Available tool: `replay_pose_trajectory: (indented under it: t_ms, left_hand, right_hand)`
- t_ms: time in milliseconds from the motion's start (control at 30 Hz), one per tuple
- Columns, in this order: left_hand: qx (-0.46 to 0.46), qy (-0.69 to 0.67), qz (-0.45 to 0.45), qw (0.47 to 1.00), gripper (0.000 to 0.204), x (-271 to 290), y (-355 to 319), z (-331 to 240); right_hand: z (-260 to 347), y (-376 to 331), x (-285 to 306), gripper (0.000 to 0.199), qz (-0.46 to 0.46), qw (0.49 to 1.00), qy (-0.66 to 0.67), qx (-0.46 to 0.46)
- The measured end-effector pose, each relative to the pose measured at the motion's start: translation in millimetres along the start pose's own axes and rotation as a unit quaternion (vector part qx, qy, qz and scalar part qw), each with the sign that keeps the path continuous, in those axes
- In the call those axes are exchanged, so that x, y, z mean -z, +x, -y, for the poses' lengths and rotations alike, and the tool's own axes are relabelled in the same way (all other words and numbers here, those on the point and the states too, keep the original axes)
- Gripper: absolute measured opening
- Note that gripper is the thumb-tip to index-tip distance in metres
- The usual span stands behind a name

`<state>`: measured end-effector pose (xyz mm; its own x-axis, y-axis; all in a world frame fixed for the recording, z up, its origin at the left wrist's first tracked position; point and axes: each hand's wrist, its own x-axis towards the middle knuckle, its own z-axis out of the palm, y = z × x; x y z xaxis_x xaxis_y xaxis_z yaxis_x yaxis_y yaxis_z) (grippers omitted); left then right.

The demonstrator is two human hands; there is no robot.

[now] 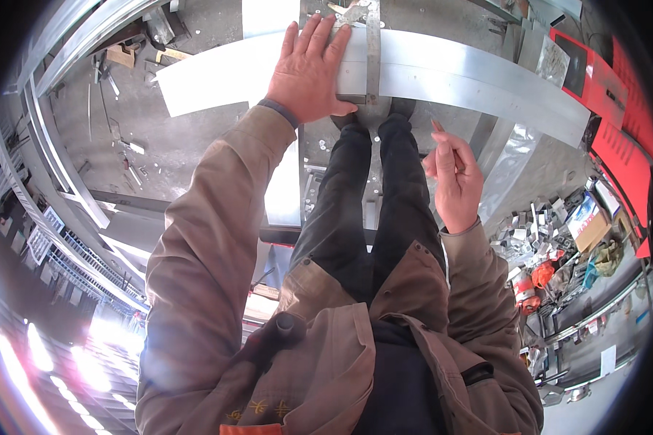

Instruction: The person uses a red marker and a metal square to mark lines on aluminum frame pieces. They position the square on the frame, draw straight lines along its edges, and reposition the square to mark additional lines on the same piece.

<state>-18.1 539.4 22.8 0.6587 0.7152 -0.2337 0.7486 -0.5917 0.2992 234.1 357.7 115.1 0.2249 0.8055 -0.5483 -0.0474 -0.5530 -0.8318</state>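
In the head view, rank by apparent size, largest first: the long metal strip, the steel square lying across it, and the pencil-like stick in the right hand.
1. Long metal strip
2. Steel square
3. Pencil-like stick, though it sits nearer the camera.

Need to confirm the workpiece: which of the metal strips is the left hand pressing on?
The long horizontal metal strip; the left hand lies flat on it beside the steel square.
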Motion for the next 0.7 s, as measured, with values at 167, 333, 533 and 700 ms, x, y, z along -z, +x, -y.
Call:
replay_pose_trajectory:
  t_ms: [167, 333, 533, 700]
  left_hand:
    - [0.002, 0.014, 0.005, 1.0, 0.142, -1, -1, -1]
    - [0.006, 0.006, -0.005, 1.0, 0.143, -3, -1, 0]
    - [0.001, -0.011, -0.014, 1.0, 0.142, -3, -1, 2]
    - [-0.002, -0.008, -0.022, 1.0, 0.142, -5, -1, 2]
  right_hand:
    - [-7, 15, -9, 0.027, 0.001, 0.995, -0.035, 0.088]
    - [-13, 40, -10, 0.023, -0.009, 0.994, -0.066, 0.088]
    - [1, 62, -32, 0.032, -0.038, 0.995, -0.017, 0.09]
    - [-2, 75, -38, 0.033, -0.041, 0.992, -0.046, 0.111]
